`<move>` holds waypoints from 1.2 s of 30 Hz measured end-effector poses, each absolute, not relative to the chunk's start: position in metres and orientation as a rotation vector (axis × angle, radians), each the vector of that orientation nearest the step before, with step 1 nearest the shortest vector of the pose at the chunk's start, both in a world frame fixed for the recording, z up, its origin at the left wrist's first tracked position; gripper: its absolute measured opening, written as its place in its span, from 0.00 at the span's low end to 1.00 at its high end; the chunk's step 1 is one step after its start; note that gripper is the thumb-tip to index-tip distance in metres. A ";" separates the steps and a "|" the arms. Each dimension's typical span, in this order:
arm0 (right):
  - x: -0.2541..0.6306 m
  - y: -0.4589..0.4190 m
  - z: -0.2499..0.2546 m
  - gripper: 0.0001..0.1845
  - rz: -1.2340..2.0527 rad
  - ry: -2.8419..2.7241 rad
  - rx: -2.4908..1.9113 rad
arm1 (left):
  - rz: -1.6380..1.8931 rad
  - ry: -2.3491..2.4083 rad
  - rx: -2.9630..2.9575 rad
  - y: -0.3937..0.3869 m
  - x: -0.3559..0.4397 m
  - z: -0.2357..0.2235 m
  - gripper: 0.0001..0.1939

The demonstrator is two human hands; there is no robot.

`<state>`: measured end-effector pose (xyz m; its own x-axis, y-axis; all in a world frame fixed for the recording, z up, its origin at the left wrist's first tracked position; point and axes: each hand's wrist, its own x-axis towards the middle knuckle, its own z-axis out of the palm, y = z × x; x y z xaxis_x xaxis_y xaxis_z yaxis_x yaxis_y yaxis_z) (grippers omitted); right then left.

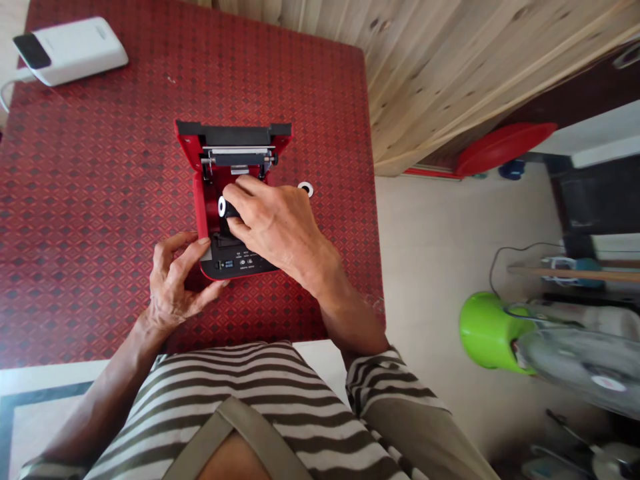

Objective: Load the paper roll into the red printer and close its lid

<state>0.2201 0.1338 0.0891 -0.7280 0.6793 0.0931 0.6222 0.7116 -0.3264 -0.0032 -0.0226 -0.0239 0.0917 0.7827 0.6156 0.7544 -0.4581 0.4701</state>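
Note:
A small red and black printer [235,257] sits on the table with its lid [235,135] raised, showing a roller and a metal bar inside. My right hand [277,220] reaches into the open bay, thumb and fingers closed round a dark roll with a white ring-shaped end [223,207]. Most of that roll is hidden under the fingers. At the printer's front left corner, my left hand [177,273] grips the casing, fingers at its side and top, thumb along the front edge. To the right of the printer lies a white ring [305,189] with a dark centre.
The red patterned table [100,167] has a white power bank [80,50] with a cable at its far left. Wooden panelling [425,67] runs along the far and right side. On the floor to the right stand a green bucket [487,333] and a fan [590,363].

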 end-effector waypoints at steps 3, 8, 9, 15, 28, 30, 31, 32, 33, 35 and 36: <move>0.223 0.129 0.093 0.17 0.427 -2.626 -1.039 | 1.301 1.644 2.278 -0.024 -0.004 -0.025 0.43; 0.261 0.122 0.112 0.12 0.664 -2.398 -0.940 | 1.327 1.668 2.222 -0.024 -0.003 -0.025 0.41; 0.273 0.120 0.114 0.13 0.745 -2.294 -0.964 | 1.332 1.659 2.236 -0.023 -0.003 -0.024 0.41; 0.336 0.092 0.073 0.20 1.017 -1.660 -1.223 | 1.386 1.645 2.196 -0.021 -0.001 -0.023 0.41; 0.339 0.069 -0.004 0.24 1.265 -1.598 -1.276 | 1.332 1.688 2.318 -0.019 -0.005 -0.022 0.41; 0.353 0.073 0.008 0.29 1.298 -1.641 -1.288 | 1.326 1.667 2.331 -0.019 -0.005 -0.022 0.43; 0.360 0.076 0.013 0.29 1.284 -1.643 -1.299 | 1.333 1.653 2.333 -0.019 -0.005 -0.021 0.45; 0.367 0.082 0.016 0.27 1.244 -1.631 -1.306 | 1.340 1.643 2.333 -0.019 -0.005 -0.021 0.46; 0.372 0.091 0.018 0.25 1.179 -1.613 -1.308 | 1.348 1.637 2.333 -0.019 -0.005 -0.021 0.47; 0.378 0.113 0.014 0.21 1.025 -1.595 -1.304 | 1.372 1.625 2.339 -0.018 -0.005 -0.022 0.48; 0.377 0.127 0.008 0.21 0.956 -1.612 -1.303 | 1.379 1.620 2.343 -0.018 -0.005 -0.022 0.48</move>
